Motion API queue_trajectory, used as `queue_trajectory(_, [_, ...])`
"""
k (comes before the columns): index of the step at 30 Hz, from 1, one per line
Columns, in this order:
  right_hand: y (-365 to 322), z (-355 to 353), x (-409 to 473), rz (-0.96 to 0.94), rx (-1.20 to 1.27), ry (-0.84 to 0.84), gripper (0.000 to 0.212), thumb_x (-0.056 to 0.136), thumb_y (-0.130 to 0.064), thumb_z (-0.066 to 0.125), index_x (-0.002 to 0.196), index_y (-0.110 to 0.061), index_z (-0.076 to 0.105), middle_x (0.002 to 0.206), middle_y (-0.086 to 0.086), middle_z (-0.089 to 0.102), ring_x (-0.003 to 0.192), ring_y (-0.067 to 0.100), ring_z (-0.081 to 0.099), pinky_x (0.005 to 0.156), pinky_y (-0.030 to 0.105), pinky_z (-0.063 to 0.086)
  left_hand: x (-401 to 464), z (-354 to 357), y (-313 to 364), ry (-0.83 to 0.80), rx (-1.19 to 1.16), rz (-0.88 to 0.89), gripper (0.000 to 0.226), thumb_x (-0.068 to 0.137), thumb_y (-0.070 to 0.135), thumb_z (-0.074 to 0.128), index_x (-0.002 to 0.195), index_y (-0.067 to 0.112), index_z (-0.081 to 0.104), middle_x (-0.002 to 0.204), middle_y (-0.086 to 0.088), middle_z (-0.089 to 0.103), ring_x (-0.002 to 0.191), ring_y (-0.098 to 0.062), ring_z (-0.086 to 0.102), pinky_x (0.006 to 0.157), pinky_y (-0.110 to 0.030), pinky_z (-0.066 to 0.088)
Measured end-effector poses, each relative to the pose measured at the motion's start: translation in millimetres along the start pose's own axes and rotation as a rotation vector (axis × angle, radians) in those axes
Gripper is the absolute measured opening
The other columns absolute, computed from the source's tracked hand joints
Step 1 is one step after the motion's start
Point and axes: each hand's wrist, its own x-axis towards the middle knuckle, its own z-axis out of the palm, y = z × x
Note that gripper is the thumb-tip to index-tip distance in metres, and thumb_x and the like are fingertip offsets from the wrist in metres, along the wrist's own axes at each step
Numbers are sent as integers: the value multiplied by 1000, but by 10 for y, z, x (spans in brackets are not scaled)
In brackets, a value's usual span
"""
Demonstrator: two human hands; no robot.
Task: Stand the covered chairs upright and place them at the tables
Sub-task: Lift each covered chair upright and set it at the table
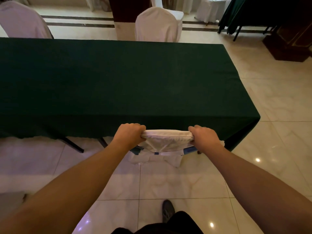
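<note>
Grip status: my left hand (129, 135) and my right hand (205, 136) are both curled tight over the top corners of the chair back, one at each end, with the white chair cover (166, 141) bunched under the fingers. The covered chair stands upright at the near long edge of the green-draped table (118, 78), toward its right end, seat side facing the table. Its back top sits just beside the hanging tablecloth; the seat and most of the legs are hidden below the back from this angle, so I cannot tell how far under the table it already sits.

Failure modes, as I judge them:

1. Cover slip. My fingers hold fabric as much as frame. A hard push could slide the loose cover along the back instead of moving the chair.
2. Skirt snag. The cover's hem lies pooled on the tile floor (177, 183) behind the chair. Dragging could trap it under a leg and pull the cover askew.
3. Tablecloth drag. A forward push could catch the cloth's hanging edge and shift it.
4. Uneven push. More force from one hand would rotate the chair out of square with the table.
5. Leg collision. A dark table leg (74, 145) stands to the left; drift that way risks contact.
</note>
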Motion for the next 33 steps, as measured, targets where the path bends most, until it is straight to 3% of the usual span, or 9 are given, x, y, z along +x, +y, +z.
queue_trajectory(6, [24,1,8,-4,25,-3,40,77,-38,79,99,-32,46,88,-6,50,76,17,52,63,35,47,-36,-37,30,13,-65,-47,35,75,58,74,80,40,44,65,16,46,51,-5,45,48,-23,31])
queue_trajectory(9, [13,-2,-18,-27,94,-9,49,70,-51,80,97,-36,43,86,-12,46,81,15,53,60,33,43,-52,-19,55,-2,-128,-99,38,72,57,77,90,38,48,76,14,54,59,-6,49,57,-27,39])
queue_trajectory(11, [-60,-72,-25,-58,182,-2,63,63,-67,76,111,-42,44,100,-16,51,93,14,54,68,32,48,-58,-28,43,-28,-218,-139,56,66,64,76,109,40,49,99,11,62,78,-10,57,69,-33,47])
queue_trajectory(12, [-108,-137,-28,-79,206,18,77,61,-76,69,125,-42,43,112,-14,52,104,15,53,77,35,50,-70,-36,32,-36,-248,-149,77,60,71,75,124,40,45,116,9,61,97,-15,58,85,-41,48])
queue_trajectory(13, [-153,-211,-29,-103,214,52,91,60,-84,62,137,-41,39,126,-11,52,115,18,50,87,39,49,-91,-50,19,-37,-254,-161,99,54,81,71,137,40,37,134,7,53,119,-20,51,102,-52,38])
queue_trajectory(15, [-264,-396,-16,-173,206,112,108,59,-96,48,149,-39,28,145,-7,44,131,21,41,101,43,42,-157,-127,-26,-10,-267,-215,124,45,96,57,149,39,20,156,4,31,143,-24,24,112,-59,10])
queue_trajectory(18, [-450,-661,16,-266,235,83,117,56,-104,39,152,-39,24,153,-6,37,138,20,34,108,44,37,-263,-277,-134,38,-334,-314,133,39,105,45,151,40,14,159,4,24,146,-23,15,113,-60,8])
queue_trajectory(25, [-1014,-1050,305,-467,242,86,101,72,-88,51,154,-35,25,155,-5,35,140,19,32,105,43,42,-778,-557,-393,114,-411,-535,125,47,103,46,150,36,22,155,2,32,141,-24,28,111,-59,28])
queue_trajectory(33, [-2484,-1329,359,-847,197,58,98,77,-83,55,155,-33,22,157,-1,32,140,23,33,105,45,43,-2195,-613,-734,240,-436,-908,123,50,102,44,150,31,30,152,-1,38,135,-25,36,106,-50,39])
